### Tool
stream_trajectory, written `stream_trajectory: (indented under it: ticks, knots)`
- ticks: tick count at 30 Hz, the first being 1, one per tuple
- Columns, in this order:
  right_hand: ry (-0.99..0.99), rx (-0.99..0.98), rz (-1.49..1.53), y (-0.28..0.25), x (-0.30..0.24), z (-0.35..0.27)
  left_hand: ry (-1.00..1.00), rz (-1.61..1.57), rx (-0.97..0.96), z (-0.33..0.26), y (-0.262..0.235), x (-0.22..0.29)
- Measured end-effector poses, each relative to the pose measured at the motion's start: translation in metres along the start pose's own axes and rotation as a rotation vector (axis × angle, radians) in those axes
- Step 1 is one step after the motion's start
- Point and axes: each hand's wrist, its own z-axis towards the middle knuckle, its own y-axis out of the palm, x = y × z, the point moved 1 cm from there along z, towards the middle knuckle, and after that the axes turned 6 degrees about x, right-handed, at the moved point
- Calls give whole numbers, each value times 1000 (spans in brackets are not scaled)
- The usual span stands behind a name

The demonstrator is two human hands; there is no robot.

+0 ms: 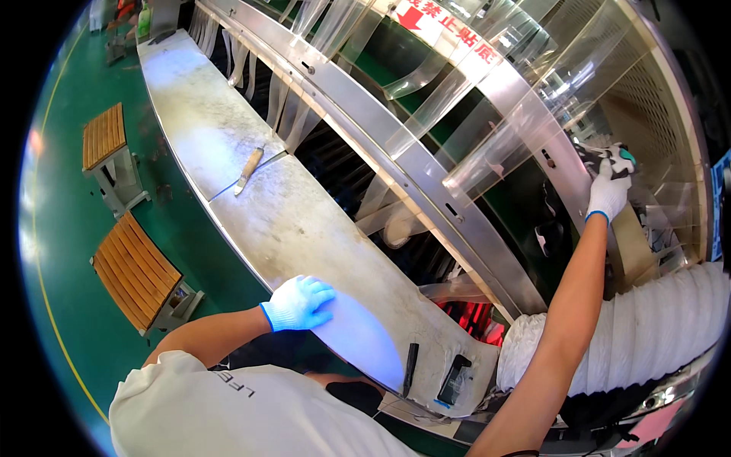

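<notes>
My left hand [299, 303], in a white knitted glove, rests on the near edge of the pale worktop [304, 221]. Its fingers are laid out with nothing in them. Far to the right, my gloved right hand [611, 190] is closed on a white, black and green shoe [626, 155], beside the metal frame and clear plastic strips [487, 160]. My fingers hide part of that shoe. A dark shoe with a white part [548, 234] lies behind the frame, left of my right forearm.
A wooden-handled brush or scraper [249, 170] lies on the worktop. A black bar [411, 367] and a black phone-like device [454, 379] are at its near right end. A thick white duct [609, 343] runs under my right arm. Slatted wooden stools [137, 270] stand on the green floor.
</notes>
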Motion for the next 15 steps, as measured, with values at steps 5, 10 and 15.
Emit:
stream_trajectory:
  ticks: [5,10,15]
  knots:
    - [-419,270,471,-9,-103,-144,-80,61,4,-7,-14,-7]
    - [219,-1222,951,56,-125,-226,-37,76,36,-8,-13,-7]
    - [-118,-607,247,201,10,-122,36,42,62,0,-2,-4]
